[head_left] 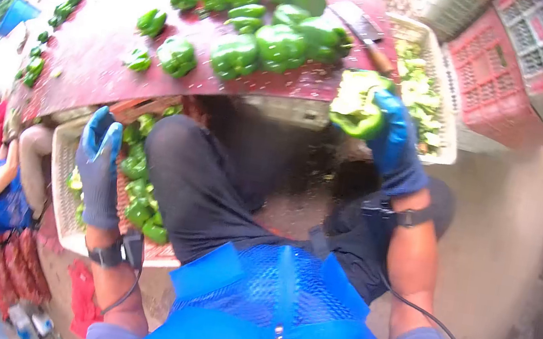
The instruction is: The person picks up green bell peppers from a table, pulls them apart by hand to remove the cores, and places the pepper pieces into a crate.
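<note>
My right hand [392,135], in a blue-coated glove, holds a green pepper piece [360,104] with its pale inside showing, near the table's right corner. Gloved too, my left hand [100,151] is over the left crate [59,190], fingers curved and apart with nothing between them. Green peppers [281,47] lie grouped on the red table [101,67], with smaller ones to the left. A knife [376,55] lies at the table's right edge, its blade pointing away. Green peppers [140,202] fill much of the left crate.
A cream crate [451,119] of pale green scraps [419,86] stands right of the table. Beyond it are stacked red and grey crates [492,76]. Another person in blue [0,199] sits at the far left. My knees are under the table edge.
</note>
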The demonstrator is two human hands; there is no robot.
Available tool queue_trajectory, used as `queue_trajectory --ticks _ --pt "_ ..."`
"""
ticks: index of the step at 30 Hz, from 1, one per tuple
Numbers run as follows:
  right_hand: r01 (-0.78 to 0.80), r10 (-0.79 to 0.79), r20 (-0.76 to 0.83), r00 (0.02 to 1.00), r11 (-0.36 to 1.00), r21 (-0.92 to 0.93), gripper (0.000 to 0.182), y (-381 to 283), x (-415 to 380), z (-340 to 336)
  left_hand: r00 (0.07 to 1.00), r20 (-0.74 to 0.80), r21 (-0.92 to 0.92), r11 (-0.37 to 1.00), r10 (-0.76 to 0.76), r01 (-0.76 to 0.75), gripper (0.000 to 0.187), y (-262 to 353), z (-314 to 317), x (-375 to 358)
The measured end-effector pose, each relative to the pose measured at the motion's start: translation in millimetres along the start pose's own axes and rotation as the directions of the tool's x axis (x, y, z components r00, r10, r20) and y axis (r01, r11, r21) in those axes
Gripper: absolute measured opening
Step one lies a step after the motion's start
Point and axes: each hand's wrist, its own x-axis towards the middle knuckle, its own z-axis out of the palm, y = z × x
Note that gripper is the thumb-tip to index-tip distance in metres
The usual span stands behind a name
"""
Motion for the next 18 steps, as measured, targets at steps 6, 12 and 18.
queue_trajectory --ticks 6,12,18 --pt "0.080 -0.087 0.067 0.994 0.992 0.100 0.044 -7.3 -2.1 28.4 0.668 0.739 -0.237 0.897 -0.083 0.373 0.048 62.6 150.3 -42.3" --pt "0.073 -0.076 0.022 0.997 0.992 0.100 0.056 -5.8 -11.2 30.3 0.645 0.762 -0.481 0.712 0.052 0.512 0.052 56.8 238.7 -47.2" --pt "0.296 -0.277 0.128 0.952 0.734 -0.611 0.076 -0.1 -10.3 8.4 0.770 0.622 -0.422 0.888 0.139 0.181 0.054 22.7 239.9 -18.2"
